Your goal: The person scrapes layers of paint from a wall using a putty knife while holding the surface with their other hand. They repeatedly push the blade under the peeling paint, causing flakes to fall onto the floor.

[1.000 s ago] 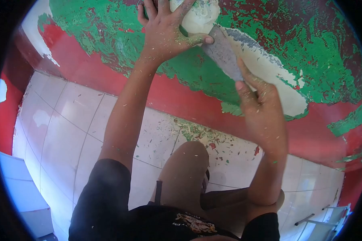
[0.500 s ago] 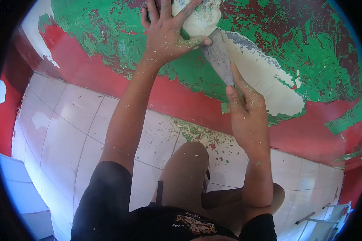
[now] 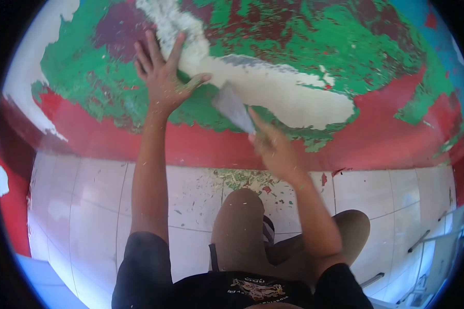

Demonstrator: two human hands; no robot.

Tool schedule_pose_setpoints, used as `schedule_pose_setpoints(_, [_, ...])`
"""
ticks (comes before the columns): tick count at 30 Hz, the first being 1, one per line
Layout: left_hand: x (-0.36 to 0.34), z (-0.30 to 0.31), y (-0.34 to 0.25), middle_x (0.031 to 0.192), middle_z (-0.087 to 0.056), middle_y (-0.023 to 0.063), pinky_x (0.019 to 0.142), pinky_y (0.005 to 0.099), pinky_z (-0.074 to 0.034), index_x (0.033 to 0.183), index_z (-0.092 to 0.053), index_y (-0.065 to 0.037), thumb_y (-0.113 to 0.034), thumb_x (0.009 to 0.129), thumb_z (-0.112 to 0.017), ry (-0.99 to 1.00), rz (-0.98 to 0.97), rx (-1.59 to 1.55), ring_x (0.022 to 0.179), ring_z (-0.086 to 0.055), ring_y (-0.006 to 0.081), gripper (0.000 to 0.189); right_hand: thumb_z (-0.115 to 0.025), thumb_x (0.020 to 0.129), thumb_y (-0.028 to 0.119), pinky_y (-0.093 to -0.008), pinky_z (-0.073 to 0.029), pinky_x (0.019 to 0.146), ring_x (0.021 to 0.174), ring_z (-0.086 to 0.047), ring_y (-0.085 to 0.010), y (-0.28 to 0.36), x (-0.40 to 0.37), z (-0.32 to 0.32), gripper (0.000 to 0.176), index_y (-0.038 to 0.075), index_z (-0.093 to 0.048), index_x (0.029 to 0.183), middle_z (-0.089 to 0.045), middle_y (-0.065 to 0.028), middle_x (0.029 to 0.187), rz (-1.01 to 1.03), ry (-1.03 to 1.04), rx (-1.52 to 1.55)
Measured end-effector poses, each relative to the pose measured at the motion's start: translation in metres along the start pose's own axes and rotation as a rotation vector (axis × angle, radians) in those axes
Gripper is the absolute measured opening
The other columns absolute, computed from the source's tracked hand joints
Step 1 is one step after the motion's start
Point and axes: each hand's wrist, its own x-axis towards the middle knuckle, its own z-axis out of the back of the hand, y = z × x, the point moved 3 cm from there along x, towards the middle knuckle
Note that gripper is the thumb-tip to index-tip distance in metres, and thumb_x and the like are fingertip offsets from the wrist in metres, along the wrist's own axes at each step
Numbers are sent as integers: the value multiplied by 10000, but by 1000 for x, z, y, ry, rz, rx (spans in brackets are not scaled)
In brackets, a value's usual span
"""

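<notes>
My left hand (image 3: 166, 85) lies flat with spread fingers against the wall (image 3: 134, 108), whose green and red paint is peeling. My right hand (image 3: 276, 149) grips a putty knife (image 3: 234, 108) by its handle, which the fingers mostly hide. The wide blade points up and left, over green paint just below a bare whitish patch (image 3: 288, 98). Rough pale scraped plaster (image 3: 183, 36) shows above and right of my left fingers. Small flecks cling to both forearms.
Paint flakes (image 3: 247, 180) are scattered on the white tiled floor (image 3: 98, 201) along the wall's foot. My bent knees are close below the wall. A metal-framed object (image 3: 438, 252) stands at the lower right, a pale blue-white block (image 3: 49, 280) at the lower left.
The view has tilted up and shifted, showing more of the wall. The putty knife's blade has come away from my left thumb and sits lower. My right hand is blurred by motion.
</notes>
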Motion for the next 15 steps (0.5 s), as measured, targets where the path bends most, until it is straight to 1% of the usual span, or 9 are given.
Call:
schedule_pose_setpoints(1, [-1, 0, 1, 1709, -72, 215, 1150, 725, -100, 1558, -434, -376, -867, 649, -694, 2, 0, 10, 1512, -50, 582, 1066, -580, 1051, 254, -375, -492, 720, 729, -598, -191, -19, -12, -7, 496, 101, -487, 1513, -673, -144, 886, -169, 6, 146])
schedule_pose_setpoints(2, [-2, 1, -2, 1708, -76, 217, 1151, 725, -97, 1564, -427, -364, -854, 664, -697, 11, -1, 23, 1513, -48, 581, 1060, -580, 1051, 254, -375, -492, 720, 729, -598, -191, -23, -13, -9, 496, 101, -487, 1513, -673, -144, 886, -169, -10, 150])
schedule_pose_setpoints(4, [-7, 2, -9, 1706, -84, 219, 1157, 711, -107, 1568, -422, -352, -818, 710, -693, 43, 25, 38, 1516, -60, 572, 1013, -571, 1057, 262, -335, -473, 677, 705, -540, -139, -25, -17, -16, 399, 40, -562, 1388, -600, -54, 788, -314, 109, 229])
schedule_pose_setpoints(5, [-8, 2, -10, 1705, -91, 221, 1163, 698, -117, 1573, -417, -341, -782, 757, -690, 64, 69, 62, 1519, -71, 563, 967, -571, 1057, 262, -335, -473, 677, 705, -540, -139, -22, -19, -13, 399, 40, -562, 1388, -600, -54, 788, -312, 102, 232])
schedule_pose_setpoints(7, [-17, 2, -22, 1703, -104, 221, 1169, 678, -133, 1573, -417, -340, -721, 802, -689, 49, 99, 36, 1523, -89, 547, 901, -547, 1067, 259, -299, -452, 645, 698, -527, -104, -8, -21, -3, 296, 14, -589, 1228, -551, -21, 760, -294, 70, 368])
schedule_pose_setpoints(9, [-32, 2, -39, 1700, -116, 220, 1175, 658, -149, 1573, -416, -339, -660, 848, -688, 36, 132, 16, 1526, -107, 532, 838, -530, 1074, 269, -291, -453, 624, 680, -514, -95, -2, -19, 3, 283, 24, -585, 1204, -548, -12, 758, -256, 36, 354])
schedule_pose_setpoints(11, [-53, -1, -68, 1694, -148, 216, 1179, 630, -177, 1543, -460, -332, -545, 879, -706, 177, 67, -11, 1524, -147, 508, 739, -513, 1080, 279, -284, -453, 604, 662, -501, -87, -3, -19, 7, 273, 34, -582, 1180, -544, -4, 756, -224, 4, 343])
schedule_pose_setpoints(13, [-79, -7, -96, 1667, -260, 175, 1180, 616, -218, 1482, -531, -318, -449, 869, -737, 374, -142, -60, 1517, -236, 439, 660, -480, 1095, 289, -241, -452, 537, 664, -527, -67, -18, -20, 7, 272, 70, -579, 1223, -546, 9, 768, -280, -63, 365])
schedule_pose_setpoints(15, [-103, -16, -120, 1617, -369, 128, 1166, 609, -278, 1418, -592, -295, -378, 869, -742, 751, -501, -144, 1493, -326, 353, 575, -472, 1094, 296, -249, -462, 525, 656, -537, -73, -28, -22, 10, 265, 83, -576, 1213, -553, 4, 773, -290, -116, 481])
